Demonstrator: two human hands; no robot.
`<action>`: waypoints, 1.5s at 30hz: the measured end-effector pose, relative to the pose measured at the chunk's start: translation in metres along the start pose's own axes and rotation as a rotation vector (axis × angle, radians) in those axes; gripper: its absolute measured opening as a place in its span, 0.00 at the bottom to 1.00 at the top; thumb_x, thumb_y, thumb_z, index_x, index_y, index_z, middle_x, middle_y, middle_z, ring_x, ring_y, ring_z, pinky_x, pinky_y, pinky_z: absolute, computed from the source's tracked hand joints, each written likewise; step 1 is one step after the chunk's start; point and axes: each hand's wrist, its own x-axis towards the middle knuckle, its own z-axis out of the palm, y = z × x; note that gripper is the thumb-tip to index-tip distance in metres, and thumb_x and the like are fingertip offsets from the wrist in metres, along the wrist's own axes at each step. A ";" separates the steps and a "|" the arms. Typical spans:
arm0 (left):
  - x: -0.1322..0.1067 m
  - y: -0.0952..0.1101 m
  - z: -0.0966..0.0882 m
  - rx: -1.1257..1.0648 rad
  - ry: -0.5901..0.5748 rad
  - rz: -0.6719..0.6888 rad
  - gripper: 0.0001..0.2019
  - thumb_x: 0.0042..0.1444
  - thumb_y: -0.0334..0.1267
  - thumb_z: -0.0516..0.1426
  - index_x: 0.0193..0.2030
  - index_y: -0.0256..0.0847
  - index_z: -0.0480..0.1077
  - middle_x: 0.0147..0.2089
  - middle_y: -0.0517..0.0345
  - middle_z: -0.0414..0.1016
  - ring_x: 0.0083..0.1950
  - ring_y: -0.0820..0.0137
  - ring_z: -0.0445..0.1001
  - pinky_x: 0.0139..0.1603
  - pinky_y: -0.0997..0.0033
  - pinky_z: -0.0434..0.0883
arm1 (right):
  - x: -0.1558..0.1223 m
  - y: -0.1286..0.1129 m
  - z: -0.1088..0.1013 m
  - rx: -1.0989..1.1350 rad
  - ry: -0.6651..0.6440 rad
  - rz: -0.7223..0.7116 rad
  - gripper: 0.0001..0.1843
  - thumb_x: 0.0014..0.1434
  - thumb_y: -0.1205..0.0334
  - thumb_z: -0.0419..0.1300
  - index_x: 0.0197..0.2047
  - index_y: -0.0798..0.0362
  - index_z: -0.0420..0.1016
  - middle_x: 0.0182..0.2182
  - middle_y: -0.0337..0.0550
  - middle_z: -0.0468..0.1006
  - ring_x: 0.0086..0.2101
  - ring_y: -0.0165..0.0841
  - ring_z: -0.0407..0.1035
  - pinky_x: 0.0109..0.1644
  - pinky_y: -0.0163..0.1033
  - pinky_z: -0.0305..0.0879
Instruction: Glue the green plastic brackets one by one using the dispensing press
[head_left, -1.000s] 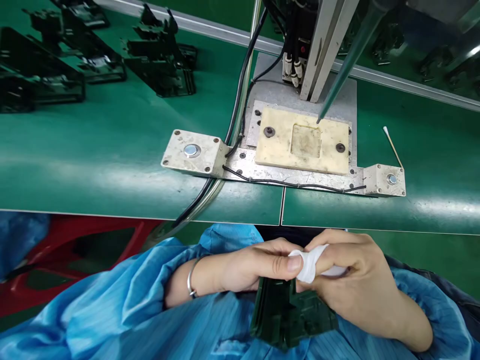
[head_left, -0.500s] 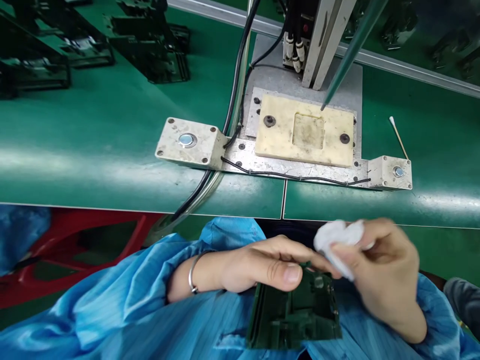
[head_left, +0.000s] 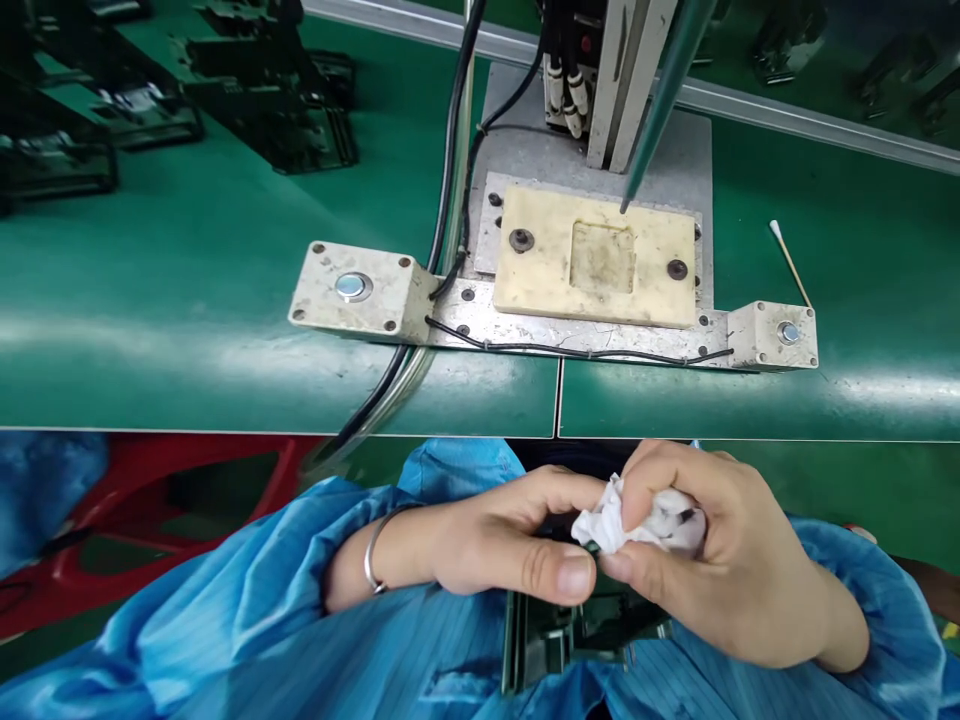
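Observation:
My left hand point(head_left: 517, 545) is closed on a dark plastic part point(head_left: 551, 635) held low in front of my blue sleeve and gown; its thumb lies across the near face. My right hand point(head_left: 727, 560) pinches a crumpled white cloth or tissue point(head_left: 649, 520) with dark smudges. The white wad presses against the upper edge of the dark part, close to my left fingertips. Both hands cover much of the part, so its exact kind cannot be made out.
On the green table point(head_left: 187, 350) a metal fixture carries a cream plate point(head_left: 525, 290) with a square recess, and a push-button box point(head_left: 351, 290) at its left. A cotton swab point(head_left: 789, 260) lies at right. Dark assemblies point(head_left: 300, 125) stand at back left; cables point(head_left: 454, 150) cross the middle. A red chair point(head_left: 270, 480) is below left.
My right hand has moved left and brought the white wad onto the dark part's upper edge. The part has tilted, and my view has shifted slightly.

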 end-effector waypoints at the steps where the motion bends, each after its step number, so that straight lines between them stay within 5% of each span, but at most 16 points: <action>1: 0.000 0.002 -0.001 0.069 -0.020 0.038 0.23 0.55 0.59 0.64 0.36 0.37 0.74 0.28 0.58 0.63 0.31 0.69 0.59 0.34 0.70 0.61 | 0.001 -0.001 -0.001 0.040 -0.029 0.039 0.07 0.56 0.72 0.65 0.33 0.52 0.71 0.26 0.32 0.70 0.22 0.23 0.59 0.23 0.29 0.55; 6: 0.004 0.009 -0.004 0.405 0.002 0.338 0.13 0.61 0.46 0.62 0.46 0.38 0.74 0.37 0.50 0.75 0.37 0.63 0.73 0.45 0.65 0.72 | 0.002 -0.007 -0.007 -0.061 -0.081 0.006 0.11 0.52 0.76 0.60 0.35 0.51 0.73 0.28 0.32 0.72 0.25 0.24 0.62 0.28 0.29 0.59; 9: 0.005 0.007 -0.005 0.591 -0.011 0.525 0.18 0.60 0.41 0.63 0.55 0.39 0.72 0.39 0.49 0.78 0.38 0.62 0.76 0.43 0.66 0.74 | 0.000 -0.005 -0.010 -0.140 -0.042 -0.015 0.11 0.54 0.76 0.62 0.37 0.50 0.74 0.29 0.33 0.74 0.28 0.27 0.68 0.33 0.31 0.64; 16: -0.003 0.017 -0.002 0.923 0.192 0.761 0.39 0.55 0.41 0.70 0.69 0.32 0.62 0.54 0.41 0.79 0.52 0.61 0.79 0.59 0.66 0.74 | -0.022 0.018 -0.041 0.316 0.604 -0.035 0.11 0.60 0.56 0.71 0.46 0.41 0.77 0.35 0.38 0.77 0.31 0.33 0.72 0.27 0.34 0.67; 20: -0.006 0.016 0.001 0.867 0.312 0.870 0.38 0.54 0.40 0.71 0.69 0.32 0.64 0.55 0.43 0.79 0.51 0.62 0.79 0.60 0.65 0.73 | -0.029 0.026 -0.065 0.427 0.729 -0.030 0.10 0.58 0.56 0.72 0.43 0.39 0.78 0.24 0.36 0.66 0.17 0.29 0.52 0.13 0.34 0.43; 24: -0.006 0.013 0.004 0.718 0.431 0.883 0.37 0.52 0.39 0.72 0.67 0.37 0.67 0.55 0.48 0.78 0.52 0.62 0.77 0.64 0.64 0.72 | -0.031 0.030 -0.070 0.397 0.772 0.011 0.19 0.50 0.46 0.76 0.41 0.40 0.77 0.24 0.37 0.65 0.18 0.30 0.50 0.14 0.36 0.45; 29: -0.011 0.016 0.001 0.785 0.416 0.797 0.38 0.54 0.41 0.72 0.69 0.43 0.64 0.59 0.50 0.75 0.58 0.62 0.75 0.70 0.65 0.68 | -0.030 0.040 -0.065 0.384 0.757 -0.025 0.19 0.52 0.53 0.77 0.42 0.46 0.75 0.26 0.37 0.69 0.21 0.29 0.58 0.21 0.34 0.59; 33: -0.014 0.024 -0.012 0.749 0.607 0.586 0.34 0.54 0.40 0.72 0.66 0.51 0.67 0.62 0.50 0.72 0.65 0.60 0.71 0.69 0.64 0.70 | -0.031 0.057 -0.069 0.345 0.818 -0.056 0.13 0.62 0.51 0.69 0.43 0.48 0.75 0.24 0.37 0.68 0.23 0.28 0.61 0.24 0.31 0.60; 38: -0.001 0.064 -0.035 0.515 0.751 0.206 0.33 0.50 0.47 0.73 0.62 0.46 0.70 0.64 0.48 0.74 0.68 0.52 0.70 0.73 0.51 0.67 | -0.032 0.078 -0.085 0.327 0.922 -0.068 0.16 0.58 0.50 0.71 0.43 0.49 0.76 0.27 0.40 0.72 0.23 0.28 0.62 0.25 0.32 0.62; 45: 0.031 0.112 -0.057 0.422 0.804 -0.038 0.40 0.37 0.57 0.76 0.54 0.39 0.72 0.62 0.41 0.74 0.70 0.47 0.67 0.73 0.44 0.65 | -0.029 0.085 -0.094 0.325 1.074 -0.013 0.22 0.53 0.46 0.75 0.43 0.50 0.77 0.29 0.40 0.75 0.27 0.30 0.69 0.28 0.31 0.68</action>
